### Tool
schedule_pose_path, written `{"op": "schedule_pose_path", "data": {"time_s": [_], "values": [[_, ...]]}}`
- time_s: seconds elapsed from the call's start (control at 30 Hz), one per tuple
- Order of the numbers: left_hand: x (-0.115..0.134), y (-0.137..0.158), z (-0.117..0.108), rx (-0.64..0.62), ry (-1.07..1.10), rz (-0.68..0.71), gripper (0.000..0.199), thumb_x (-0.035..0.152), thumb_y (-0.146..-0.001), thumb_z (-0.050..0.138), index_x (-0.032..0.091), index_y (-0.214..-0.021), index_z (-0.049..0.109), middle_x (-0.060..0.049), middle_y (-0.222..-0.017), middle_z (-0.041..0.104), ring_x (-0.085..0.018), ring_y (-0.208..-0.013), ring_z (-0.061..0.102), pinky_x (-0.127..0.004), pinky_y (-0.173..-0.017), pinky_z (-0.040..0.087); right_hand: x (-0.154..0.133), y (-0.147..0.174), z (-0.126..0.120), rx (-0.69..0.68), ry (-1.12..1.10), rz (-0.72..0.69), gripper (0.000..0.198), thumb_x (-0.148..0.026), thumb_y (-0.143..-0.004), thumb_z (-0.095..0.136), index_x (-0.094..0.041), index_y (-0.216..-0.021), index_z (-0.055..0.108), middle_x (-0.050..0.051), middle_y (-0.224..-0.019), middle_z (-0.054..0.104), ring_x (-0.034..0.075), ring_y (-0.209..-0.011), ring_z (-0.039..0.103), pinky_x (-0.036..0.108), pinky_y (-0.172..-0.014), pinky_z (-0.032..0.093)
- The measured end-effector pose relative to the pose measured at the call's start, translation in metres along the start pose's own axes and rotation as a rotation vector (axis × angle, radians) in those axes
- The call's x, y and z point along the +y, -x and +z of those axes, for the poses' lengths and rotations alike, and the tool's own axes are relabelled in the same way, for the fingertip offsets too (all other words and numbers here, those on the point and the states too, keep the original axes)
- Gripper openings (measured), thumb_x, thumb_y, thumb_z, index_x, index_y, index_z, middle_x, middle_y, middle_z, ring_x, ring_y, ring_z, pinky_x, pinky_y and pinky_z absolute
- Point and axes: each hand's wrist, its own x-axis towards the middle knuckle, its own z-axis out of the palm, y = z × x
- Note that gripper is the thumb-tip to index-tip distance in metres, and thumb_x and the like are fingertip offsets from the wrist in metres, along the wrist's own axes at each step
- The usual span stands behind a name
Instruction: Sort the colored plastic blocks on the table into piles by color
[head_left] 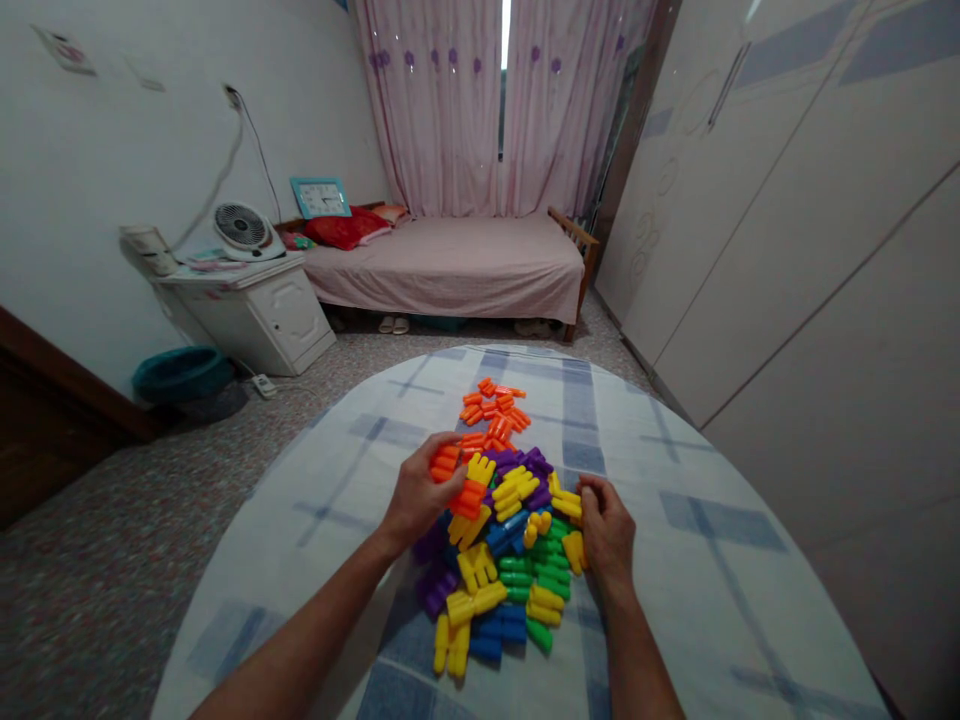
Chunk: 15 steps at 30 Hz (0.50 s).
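Observation:
My left hand is closed on orange plastic building blocks, ribbed like joined tubes, at the left side of a mixed pile. A yellow block sits right by its fingertips. My right hand rests at the pile's right edge with its fingers curled, beside a yellow block; whatever its palm may hold is hidden. Between the hands lie purple blocks, blue blocks, green blocks and more yellow ones. Beyond them, several loose orange blocks form a separate group.
The round table has a white and blue checked cloth. Past it stand a bed, a white cabinet with a fan, and a teal bin on the floor. A large wardrobe runs along the right.

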Motion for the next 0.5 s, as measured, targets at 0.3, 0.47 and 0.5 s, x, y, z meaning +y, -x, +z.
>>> {"op": "schedule_pose_path", "data": {"time_s": [0.3, 0.47, 0.5], "values": [[-0.025, 0.043, 0.015, -0.016, -0.04, 0.02, 0.044, 0.031, -0.076, 0.063, 0.025, -0.118, 0.053, -0.005, -0.122, 0.055, -0.02, -0.116, 0.051, -0.033, -0.101, 0.04, 0.0, 0.0, -0.001, -0.018, 0.0, 0.006, 0.038, -0.043, -0.081, 0.041, -0.018, -0.099, 0.064, 0.009, -0.098, 0.068, 0.023, -0.09, 0.061, 0.034, -0.083, 0.043], [-0.027, 0.046, 0.014, -0.048, -0.048, 0.056, 0.038, 0.034, -0.082, 0.056, 0.024, -0.119, 0.055, -0.006, -0.127, 0.053, -0.021, -0.122, 0.046, -0.035, -0.106, 0.036, -0.002, 0.0, -0.001, -0.024, 0.003, 0.005, 0.038, -0.043, -0.08, 0.042, -0.018, -0.098, 0.064, 0.008, -0.097, 0.068, 0.022, -0.09, 0.061, 0.034, -0.083, 0.044], [-0.027, 0.044, 0.012, -0.039, -0.045, 0.059, 0.034, 0.034, -0.085, 0.052, 0.024, -0.117, 0.056, -0.006, -0.125, 0.054, -0.02, -0.12, 0.048, -0.034, -0.105, 0.037, -0.002, 0.0, -0.001, -0.026, 0.006, 0.002, 0.038, -0.043, -0.079, 0.042, -0.018, -0.098, 0.064, 0.008, -0.097, 0.068, 0.023, -0.09, 0.061, 0.034, -0.084, 0.044]]}}
